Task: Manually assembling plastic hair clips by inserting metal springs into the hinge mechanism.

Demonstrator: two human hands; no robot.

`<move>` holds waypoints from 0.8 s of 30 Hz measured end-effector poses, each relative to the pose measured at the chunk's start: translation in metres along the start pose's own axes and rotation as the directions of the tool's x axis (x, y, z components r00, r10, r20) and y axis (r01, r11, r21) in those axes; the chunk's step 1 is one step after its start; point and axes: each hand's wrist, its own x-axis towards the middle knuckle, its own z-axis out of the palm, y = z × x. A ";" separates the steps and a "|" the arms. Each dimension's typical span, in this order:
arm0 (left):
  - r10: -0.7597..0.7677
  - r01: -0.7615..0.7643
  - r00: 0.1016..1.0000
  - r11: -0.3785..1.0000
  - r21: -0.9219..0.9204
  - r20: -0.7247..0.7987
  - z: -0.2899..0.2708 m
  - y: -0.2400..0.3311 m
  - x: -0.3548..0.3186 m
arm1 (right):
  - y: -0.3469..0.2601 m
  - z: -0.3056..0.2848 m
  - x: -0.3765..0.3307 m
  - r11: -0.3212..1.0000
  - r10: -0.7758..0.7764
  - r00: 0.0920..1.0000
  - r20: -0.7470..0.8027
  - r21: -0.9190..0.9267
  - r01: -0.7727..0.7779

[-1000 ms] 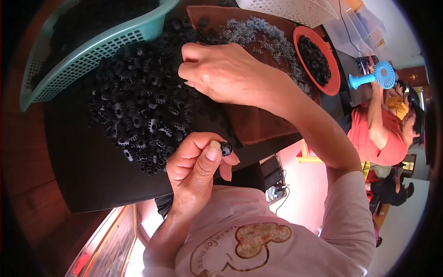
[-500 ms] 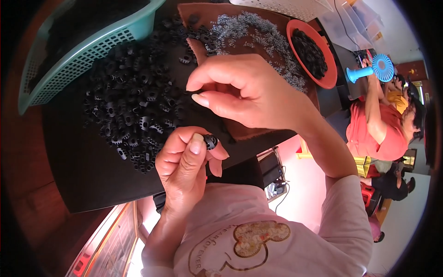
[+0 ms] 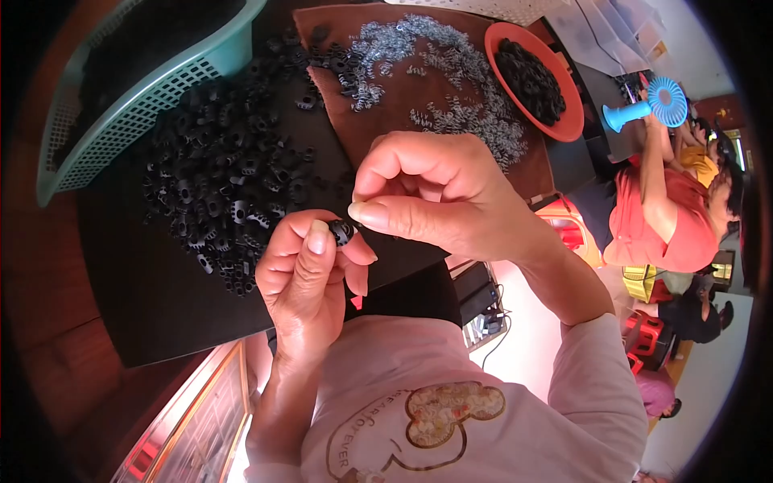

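Note:
Between thumb and fingers, my left hand [image 3: 302,282] grips a small black hair claw clip piece [image 3: 343,233]. My right hand [image 3: 443,193] is closed in a pinch just to the right of it, thumb and index fingertips close to the piece. Whatever those fingertips hold is too small to make out. Beyond my left hand lies a heap of black claw clip pieces [image 3: 217,177] on the dark table. Small metal springs [image 3: 475,133] are scattered over a brown cloth [image 3: 386,137] past my right hand.
A green slotted basket [image 3: 165,90] with dark contents stands at far left. An orange-red dish [image 3: 573,121] of black pieces sits at far right, near a clear plastic box [image 3: 600,36]. People sit further right, by a blue fan [image 3: 666,102].
My right hand has come down toward the left hand, its fingertips now close beside the clip piece. My left hand has shifted slightly left and up, still holding the piece.

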 end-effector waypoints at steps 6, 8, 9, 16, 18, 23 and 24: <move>-0.023 0.023 1.000 1.000 -0.018 -0.006 0.001 -0.001 0.000 | 0.006 0.006 -0.006 0.977 -0.039 0.995 -0.091 0.204 0.057; -0.026 0.026 1.000 0.999 -0.028 -0.012 -0.001 -0.003 0.000 | -0.005 0.004 -0.007 0.957 0.128 0.992 -0.014 0.262 -0.120; -0.025 0.025 1.000 0.999 -0.026 -0.015 -0.002 -0.003 -0.001 | -0.004 0.005 -0.007 0.957 0.128 0.992 -0.013 0.264 -0.120; -0.044 0.043 0.999 0.998 -0.045 -0.018 0.001 -0.001 0.000 | -0.003 0.005 -0.009 0.959 0.109 0.993 -0.032 0.267 -0.097; -0.046 0.046 0.999 0.998 -0.044 -0.011 0.001 -0.001 0.000 | -0.003 0.005 -0.010 0.959 0.116 0.992 -0.042 0.264 -0.101; -0.045 0.044 0.998 0.999 -0.029 -0.051 0.001 0.000 -0.001 | 0.002 0.011 -0.010 0.941 0.102 0.994 -0.041 0.328 -0.083; -0.047 0.046 0.998 0.999 -0.021 -0.035 0.001 0.000 0.000 | 0.004 0.011 -0.012 0.941 0.105 0.994 -0.043 0.327 -0.085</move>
